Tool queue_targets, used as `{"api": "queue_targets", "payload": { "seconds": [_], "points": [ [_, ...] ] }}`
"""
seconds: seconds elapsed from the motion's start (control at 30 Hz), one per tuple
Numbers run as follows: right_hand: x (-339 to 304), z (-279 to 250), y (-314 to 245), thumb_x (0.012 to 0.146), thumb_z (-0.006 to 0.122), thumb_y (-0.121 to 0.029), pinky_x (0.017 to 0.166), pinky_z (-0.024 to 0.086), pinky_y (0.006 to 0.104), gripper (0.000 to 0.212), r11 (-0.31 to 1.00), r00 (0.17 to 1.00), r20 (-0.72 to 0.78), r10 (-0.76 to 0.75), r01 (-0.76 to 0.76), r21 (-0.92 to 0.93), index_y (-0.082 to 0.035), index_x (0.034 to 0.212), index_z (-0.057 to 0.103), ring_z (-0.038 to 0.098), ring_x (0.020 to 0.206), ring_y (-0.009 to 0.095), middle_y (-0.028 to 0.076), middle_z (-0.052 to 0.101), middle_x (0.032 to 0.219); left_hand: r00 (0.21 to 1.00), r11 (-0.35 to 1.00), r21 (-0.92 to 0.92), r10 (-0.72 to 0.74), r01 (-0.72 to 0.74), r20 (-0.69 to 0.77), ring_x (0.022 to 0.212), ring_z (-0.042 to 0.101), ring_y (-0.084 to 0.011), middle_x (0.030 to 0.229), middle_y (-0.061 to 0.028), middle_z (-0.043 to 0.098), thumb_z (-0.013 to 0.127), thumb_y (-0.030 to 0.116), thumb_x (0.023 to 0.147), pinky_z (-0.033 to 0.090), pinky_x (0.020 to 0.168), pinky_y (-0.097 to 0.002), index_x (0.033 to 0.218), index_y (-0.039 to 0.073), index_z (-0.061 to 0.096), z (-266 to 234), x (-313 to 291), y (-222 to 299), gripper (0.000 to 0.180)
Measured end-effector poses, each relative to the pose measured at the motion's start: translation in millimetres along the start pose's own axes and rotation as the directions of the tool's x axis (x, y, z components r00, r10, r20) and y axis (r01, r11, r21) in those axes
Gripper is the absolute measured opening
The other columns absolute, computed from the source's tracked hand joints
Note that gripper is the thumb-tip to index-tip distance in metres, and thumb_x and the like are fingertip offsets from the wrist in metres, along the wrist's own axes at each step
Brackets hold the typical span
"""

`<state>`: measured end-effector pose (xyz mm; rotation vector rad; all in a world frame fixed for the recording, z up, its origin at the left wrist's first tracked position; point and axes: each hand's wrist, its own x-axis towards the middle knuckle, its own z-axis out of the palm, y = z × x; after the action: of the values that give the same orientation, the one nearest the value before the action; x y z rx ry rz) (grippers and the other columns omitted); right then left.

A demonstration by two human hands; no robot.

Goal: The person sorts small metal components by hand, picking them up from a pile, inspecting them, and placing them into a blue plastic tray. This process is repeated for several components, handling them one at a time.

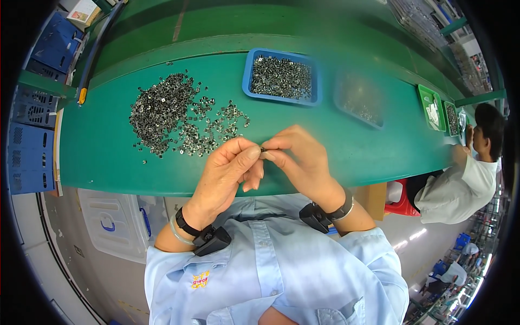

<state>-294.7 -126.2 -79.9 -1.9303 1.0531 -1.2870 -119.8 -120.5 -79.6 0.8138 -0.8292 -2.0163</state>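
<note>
Left hand [230,169] | right hand [300,160] | grip clamped on part [263,149] (mostly hidden) | one tray [359,118] blurred

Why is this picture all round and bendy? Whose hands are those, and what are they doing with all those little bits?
There's no robot here, just a person with two bare hands. The camera sits on their head and looks down, and its very wide lens bends straight edges.

The left hand and right hand meet in the middle, pinching one tiny dark piece between their fingertips. It's too small to see its exact shape.

On the smooth green tabletop lies a loose heap of tiny black-and-silver pieces. Behind the hands, a blue rectangular tray holds lots more. Off to the right, another person in a pale shirt sits at the table.
</note>
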Motion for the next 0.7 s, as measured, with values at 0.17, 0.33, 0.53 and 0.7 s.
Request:
{"api": "queue_targets", "payload": {
  "seconds": [0.17,0.33,0.53,0.7],
  "points": [
    [-1.8,0.6,0.7,0.074,0.069,-0.002,0.060,0.048,0.0292,0.016,1.000,1.000,0.001,-0.004,0.004,-0.015,-0.005,0.088,0.062,0.058,0.072,0.020,0.007,0.061,0.081,1.000,1.000,-0.003,-0.001,0.001,0.008,0.055,0.052,-0.0077,0.071,-0.0040,0.058,0.050,0.023,0.095,0.039,0.046,-0.0196,0.091,0.004,0.054,-2.0,0.3,-1.0,0.020],
    [-2.9,1.5,2.4,0.072,0.071,-0.002,0.064,0.047,0.0300,0.019,0.997,1.000,0.005,-0.029,0.029,-0.067,-0.005,0.088,0.062,0.058,0.076,0.021,0.007,0.061,0.084,1.000,1.000,-0.030,-0.010,0.009,-0.008,0.055,0.051,-0.0077,0.072,-0.0042,0.059,0.050,0.022,0.095,0.038,0.046,-0.0196,0.092,0.003,0.054,-0.9,-0.2,-0.8,0.019],
    [-4.9,3.3,6.0,0.070,0.072,-0.003,0.064,0.047,0.0312,0.020,0.986,0.996,0.015,-0.087,0.089,-0.141,-0.006,0.087,0.062,0.058,0.076,0.022,0.006,0.061,0.083,0.999,1.000,-0.009,0.003,-0.003,-0.048,0.055,0.051,-0.0078,0.073,-0.0041,0.059,0.050,0.020,0.095,0.038,0.046,-0.0198,0.094,0.003,0.054,-2.7,-0.2,0.4,0.018],
    [-3.2,3.7,4.8,0.067,0.073,-0.004,0.062,0.045,0.0320,0.022,0.952,0.985,0.002,-0.172,0.167,-0.258,-0.007,0.087,0.062,0.057,0.073,0.022,0.005,0.060,0.082,0.998,1.000,-0.024,-0.003,0.002,-0.063,0.054,0.051,-0.0078,0.074,-0.0042,0.059,0.051,0.019,0.094,0.038,0.046,-0.0200,0.095,0.003,0.055,-0.4,0.1,0.1,0.017]
  ]
}}
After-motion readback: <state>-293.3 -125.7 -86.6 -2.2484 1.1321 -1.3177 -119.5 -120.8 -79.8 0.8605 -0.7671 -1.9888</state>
